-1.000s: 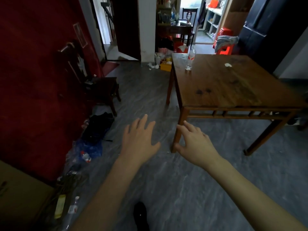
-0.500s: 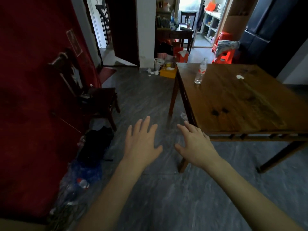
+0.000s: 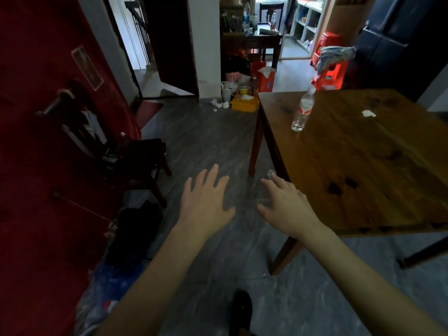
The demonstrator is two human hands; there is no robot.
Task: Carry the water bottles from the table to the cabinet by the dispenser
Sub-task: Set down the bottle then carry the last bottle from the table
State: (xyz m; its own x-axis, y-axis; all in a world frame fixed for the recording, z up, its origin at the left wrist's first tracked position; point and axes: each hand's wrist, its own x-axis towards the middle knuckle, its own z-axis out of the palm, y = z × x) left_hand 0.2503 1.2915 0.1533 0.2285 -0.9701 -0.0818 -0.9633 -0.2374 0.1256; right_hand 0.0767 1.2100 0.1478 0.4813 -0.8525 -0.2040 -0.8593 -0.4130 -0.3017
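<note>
From the head camera, a wooden table (image 3: 363, 166) is filling the right side, its brown planks smooth and glossy with two dark knots near the front. A clear plastic water bottle (image 3: 302, 110) with a red and white label is standing upright near the table's far left corner, apart from a small crumpled white scrap (image 3: 368, 113) lying further right on the top.

Both hands are reaching forward, palms down, above the grey streaked floor (image 3: 213, 141). The left hand (image 3: 206, 202) is hanging with fingers spread and straight, gripping nothing. The right hand (image 3: 286, 207) is likewise spread flat and holding nothing, its fingertips just beside the table's near left edge.

A dark wooden chair (image 3: 126, 151) is standing against the red wall (image 3: 36, 166) on the left, with dark cloth and crinkled plastic bags (image 3: 109, 282) piling on the floor below it. Between chair and table a wide strip of floor is lying open towards the white pillar (image 3: 206, 44). At the pillar's foot a yellow box (image 3: 244, 104), cups and white scraps are cluttering the floor by the table's far leg. Red plastic stools (image 3: 329, 69) draped with a cloth are standing beyond the table. A dark shoe (image 3: 241, 309) is showing at the bottom edge.
</note>
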